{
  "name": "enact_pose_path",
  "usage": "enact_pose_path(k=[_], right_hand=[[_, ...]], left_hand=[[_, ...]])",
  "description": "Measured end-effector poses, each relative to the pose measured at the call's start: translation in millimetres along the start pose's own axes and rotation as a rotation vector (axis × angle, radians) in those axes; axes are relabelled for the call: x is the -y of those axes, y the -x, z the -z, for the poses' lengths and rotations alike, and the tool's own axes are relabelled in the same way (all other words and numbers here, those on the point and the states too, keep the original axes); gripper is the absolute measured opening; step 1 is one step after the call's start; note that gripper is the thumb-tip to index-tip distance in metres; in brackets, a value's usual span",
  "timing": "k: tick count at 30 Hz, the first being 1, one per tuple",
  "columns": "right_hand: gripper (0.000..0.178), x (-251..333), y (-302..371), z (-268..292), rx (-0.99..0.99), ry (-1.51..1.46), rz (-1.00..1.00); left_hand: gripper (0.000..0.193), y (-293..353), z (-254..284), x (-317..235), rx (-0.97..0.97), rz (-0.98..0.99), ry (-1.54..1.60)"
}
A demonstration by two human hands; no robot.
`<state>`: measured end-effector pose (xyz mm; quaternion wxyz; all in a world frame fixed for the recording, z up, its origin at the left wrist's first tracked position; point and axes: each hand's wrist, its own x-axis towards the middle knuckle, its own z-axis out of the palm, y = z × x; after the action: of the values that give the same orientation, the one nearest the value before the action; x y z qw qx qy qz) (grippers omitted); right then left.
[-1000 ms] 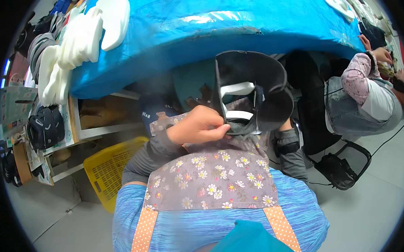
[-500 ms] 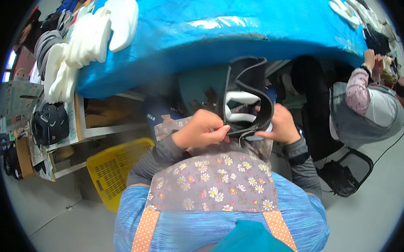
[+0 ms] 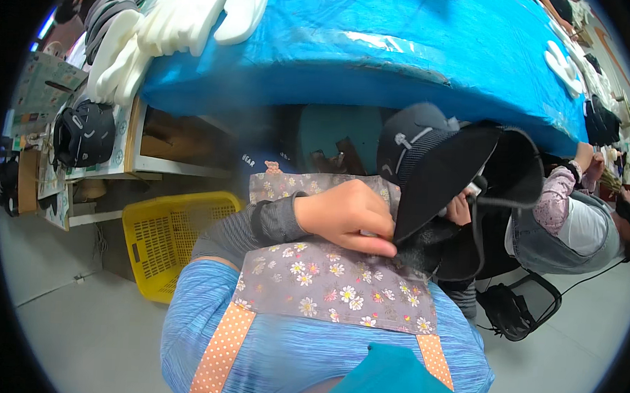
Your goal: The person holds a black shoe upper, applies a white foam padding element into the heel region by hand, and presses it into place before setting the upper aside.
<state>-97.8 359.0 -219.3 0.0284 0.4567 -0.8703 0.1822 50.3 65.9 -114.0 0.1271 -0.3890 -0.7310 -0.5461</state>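
Note:
A black fabric piece (image 3: 442,181) with broad flaring flaps is held up in front of my apron, tilted, with a grey ribbed side bearing a white mark. My left hand (image 3: 349,215) is closed at its near left edge, fingers curled and thumb pressed in. Through an opening on its right side shows part of my right hand (image 3: 458,208), fingers bent against the fabric; the rest is hidden behind the flaps. A small white bit (image 3: 478,184) is visible inside the opening. Its exact kind I cannot make out.
A blue-covered table (image 3: 348,71) spans the far side, with stacked white foam pieces (image 3: 182,18) at its left end. On the left are a yellow basket (image 3: 162,242), white shelving (image 3: 179,164) and a black bag-like item (image 3: 86,134). A co-worker (image 3: 574,222) sits at the right.
The black piece has swung to the right and turned, showing its grey outer side instead of the white foam inside. My left hand followed rightward; my right hand is now mostly hidden. The view has shifted.

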Motion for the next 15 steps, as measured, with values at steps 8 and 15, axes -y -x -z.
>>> enact_pose_path(k=[8, 15], right_hand=[[0.021, 93, -99, 27, -0.097, -0.306, 0.586], [0.03, 129, -130, 7, -0.009, -0.239, 0.513]], left_hand=[[0.048, 43, 33, -15, -0.634, -0.346, -0.701], [0.052, 60, 54, -37, -0.105, 0.182, -1.044]])
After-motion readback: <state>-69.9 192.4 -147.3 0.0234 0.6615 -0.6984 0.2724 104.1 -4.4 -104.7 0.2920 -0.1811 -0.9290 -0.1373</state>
